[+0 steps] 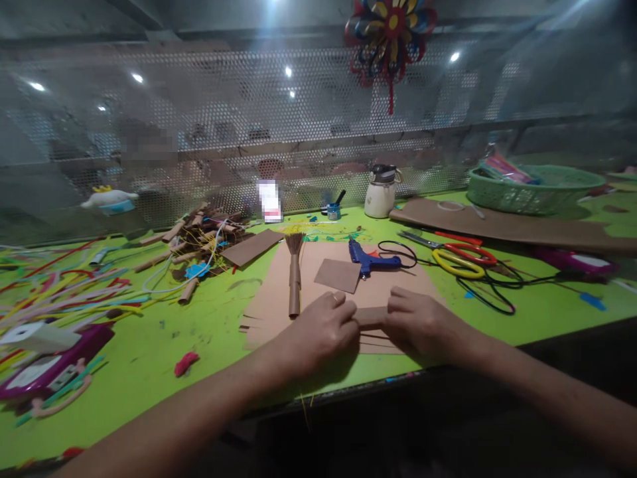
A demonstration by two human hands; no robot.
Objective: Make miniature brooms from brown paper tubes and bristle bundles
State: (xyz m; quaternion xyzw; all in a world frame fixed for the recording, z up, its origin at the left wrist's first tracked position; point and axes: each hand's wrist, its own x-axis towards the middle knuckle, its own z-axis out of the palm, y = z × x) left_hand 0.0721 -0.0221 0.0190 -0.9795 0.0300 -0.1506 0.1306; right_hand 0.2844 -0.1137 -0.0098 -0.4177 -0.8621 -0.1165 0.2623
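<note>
Between my two hands lies a narrow brown paper strip (372, 318), over the near part of a larger tan paper sheet (271, 292). My left hand (326, 325) is closed on the strip's left end, a ring on one finger. Curled fingers of my right hand (423, 325) grip its right end. Just beyond my hands rests a small brown paper rectangle (338, 275). A blue glue gun (373, 260) lies beside it, its nozzle end pointing away. Left of them is a rolled brown paper tube (294, 285) with a fringed end.
Scissors with yellow and red handles (458, 259) and a black cable lie to the right. Paper tubes (194, 232) are heaped at left, near colourful pipe cleaners (74, 282) and a purple power strip (54, 365). A white flask (381, 196) and green basket (537, 192) stand behind.
</note>
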